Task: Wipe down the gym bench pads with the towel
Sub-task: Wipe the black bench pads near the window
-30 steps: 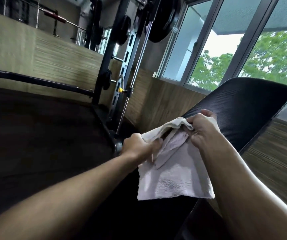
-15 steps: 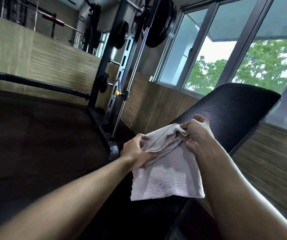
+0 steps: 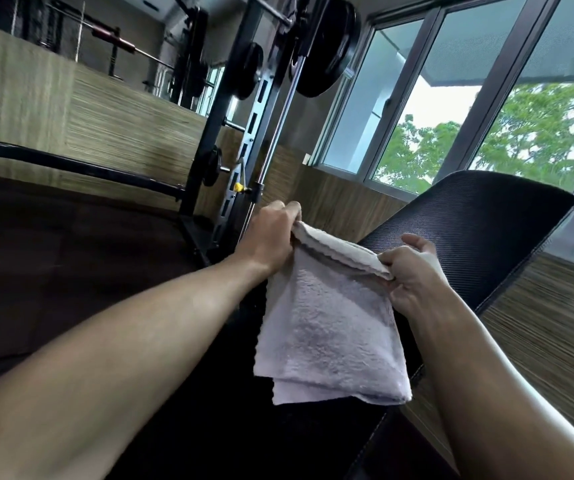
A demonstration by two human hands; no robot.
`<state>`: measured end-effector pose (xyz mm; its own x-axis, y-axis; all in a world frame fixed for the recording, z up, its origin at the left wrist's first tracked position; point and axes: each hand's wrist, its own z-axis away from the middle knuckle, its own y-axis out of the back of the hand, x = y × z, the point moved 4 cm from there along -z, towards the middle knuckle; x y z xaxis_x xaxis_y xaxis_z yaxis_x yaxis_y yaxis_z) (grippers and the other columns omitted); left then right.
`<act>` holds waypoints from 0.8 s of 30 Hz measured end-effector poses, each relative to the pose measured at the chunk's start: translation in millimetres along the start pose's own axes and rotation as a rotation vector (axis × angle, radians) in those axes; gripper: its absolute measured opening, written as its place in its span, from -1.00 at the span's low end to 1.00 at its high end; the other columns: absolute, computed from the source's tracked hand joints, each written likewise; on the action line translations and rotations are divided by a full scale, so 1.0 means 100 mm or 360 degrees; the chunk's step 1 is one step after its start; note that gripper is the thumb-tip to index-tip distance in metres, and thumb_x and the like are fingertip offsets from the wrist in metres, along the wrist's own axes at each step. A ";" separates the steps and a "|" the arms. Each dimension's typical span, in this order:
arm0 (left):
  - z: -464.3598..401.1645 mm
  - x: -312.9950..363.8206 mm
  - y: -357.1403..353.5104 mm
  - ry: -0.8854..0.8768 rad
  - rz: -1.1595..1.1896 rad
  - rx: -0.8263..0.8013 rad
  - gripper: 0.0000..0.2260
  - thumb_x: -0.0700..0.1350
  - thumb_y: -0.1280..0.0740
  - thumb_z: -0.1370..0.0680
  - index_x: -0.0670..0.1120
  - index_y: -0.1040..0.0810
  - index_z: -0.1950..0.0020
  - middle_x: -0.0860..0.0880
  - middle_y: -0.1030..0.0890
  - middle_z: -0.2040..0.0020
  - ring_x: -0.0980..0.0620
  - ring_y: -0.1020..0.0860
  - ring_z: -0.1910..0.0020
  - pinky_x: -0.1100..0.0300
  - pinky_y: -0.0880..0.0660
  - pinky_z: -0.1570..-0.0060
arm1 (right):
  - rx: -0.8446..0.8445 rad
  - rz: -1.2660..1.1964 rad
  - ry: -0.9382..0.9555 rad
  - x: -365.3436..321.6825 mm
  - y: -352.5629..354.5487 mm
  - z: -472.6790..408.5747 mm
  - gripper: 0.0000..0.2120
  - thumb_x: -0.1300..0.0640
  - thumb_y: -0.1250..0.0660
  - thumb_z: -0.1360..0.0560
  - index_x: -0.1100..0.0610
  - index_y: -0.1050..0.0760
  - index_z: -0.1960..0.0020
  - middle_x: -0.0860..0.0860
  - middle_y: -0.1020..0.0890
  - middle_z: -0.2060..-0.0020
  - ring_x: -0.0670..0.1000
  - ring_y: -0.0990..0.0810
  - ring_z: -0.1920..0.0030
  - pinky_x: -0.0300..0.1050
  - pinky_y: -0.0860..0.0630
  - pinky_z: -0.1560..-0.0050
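A white folded towel (image 3: 327,327) hangs in front of me, held by its top edge. My left hand (image 3: 271,233) grips the towel's upper left corner. My right hand (image 3: 413,275) pinches the upper right corner. Behind and under the towel lies the black textured bench pad (image 3: 469,230), tilted up toward the window on the right. The pad's lower part is dark and partly hidden by the towel and my forearms.
A black weight rack (image 3: 230,140) with plates (image 3: 327,46) stands just left of the bench. A black bar (image 3: 70,164) runs along the wood-panelled wall on the left. Large windows (image 3: 451,98) fill the upper right. Striped flooring (image 3: 548,334) lies right of the bench.
My hands have moved apart, stretching the towel's top edge out straight between them. The left hand rose and the towel now hangs flat and folded.
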<state>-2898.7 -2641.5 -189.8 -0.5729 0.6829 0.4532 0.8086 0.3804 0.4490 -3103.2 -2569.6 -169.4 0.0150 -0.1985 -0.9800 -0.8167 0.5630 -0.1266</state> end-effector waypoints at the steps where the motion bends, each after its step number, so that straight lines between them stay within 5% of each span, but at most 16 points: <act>1: 0.03 0.03 -0.03 -0.0003 -0.0036 -0.0006 -0.92 -0.28 -0.24 -0.50 -0.11 -0.46 0.08 -0.07 -0.47 0.15 -0.13 -0.49 0.19 -0.01 -0.46 0.21 | -0.0011 0.0003 0.0000 0.01 0.02 0.00 -0.44 0.54 -0.21 -0.47 0.06 -0.35 -0.33 0.16 -0.49 0.12 0.11 -0.56 0.22 0.05 -0.62 0.42; 7: 0.42 -0.15 -0.25 0.0163 0.0046 -0.0187 -0.88 -0.26 -0.31 -0.48 -0.08 -0.43 0.05 -0.04 -0.43 0.09 -0.14 -0.50 0.12 -0.10 -0.50 0.09 | -0.0115 0.0215 0.0032 0.14 0.10 0.12 -0.50 0.50 -0.25 -0.49 0.12 -0.39 -0.34 0.19 -0.54 0.15 0.10 -0.55 0.29 -0.03 -0.56 0.36; 11: 0.84 -0.22 -0.28 -0.0045 0.0254 -0.0204 -0.77 -0.34 -0.33 -0.38 -0.08 -0.49 0.04 -0.03 -0.46 0.09 -0.07 -0.50 0.15 -0.06 -0.52 0.11 | -0.0183 0.0428 0.0056 0.09 0.21 0.31 -0.56 0.49 -0.28 -0.49 0.14 -0.43 -0.28 0.16 -0.55 0.18 0.05 -0.52 0.32 -0.08 -0.51 0.37; 17: 1.42 -0.18 -0.16 -0.0372 0.0360 -0.0246 -0.80 -0.23 -0.41 -0.49 -0.02 -0.49 -0.05 0.15 -0.43 -0.03 0.14 -0.51 0.15 0.16 -0.55 0.18 | -0.0424 0.0665 0.0121 0.06 0.45 0.80 -0.56 0.54 -0.32 -0.46 0.05 -0.48 -0.11 0.13 -0.68 0.12 0.03 -0.66 0.35 -0.11 -0.58 0.43; 21: 1.80 -0.17 -0.32 -0.0518 0.0170 -0.0605 -0.76 -0.11 -0.38 -0.49 0.02 -0.44 -0.12 0.10 -0.47 -0.08 0.02 -0.58 0.12 0.05 -0.57 0.16 | -0.0394 0.1461 0.0289 0.29 0.61 0.96 -0.46 0.40 -0.37 -0.42 -0.22 -0.44 -0.11 0.00 -0.62 -0.06 0.07 -0.68 0.10 0.07 -0.66 0.17; 24: 1.80 -0.07 -0.25 -0.0521 0.0215 -0.0620 -0.77 -0.03 -0.26 -0.44 0.01 -0.46 -0.07 0.09 -0.49 0.00 0.02 -0.55 0.25 0.12 -0.55 0.26 | -0.0351 0.1866 0.0581 0.25 0.55 1.03 -0.41 0.29 -0.35 -0.40 -0.25 -0.32 -0.25 -0.02 -0.46 -0.17 -0.03 -0.53 0.02 -0.16 -0.49 0.16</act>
<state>-2890.4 -2544.1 -342.6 -0.3446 0.8927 0.2904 0.7269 0.0580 0.6843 -3088.5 -2461.2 -217.0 -0.9194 0.1011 -0.3802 -0.3092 0.4118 0.8572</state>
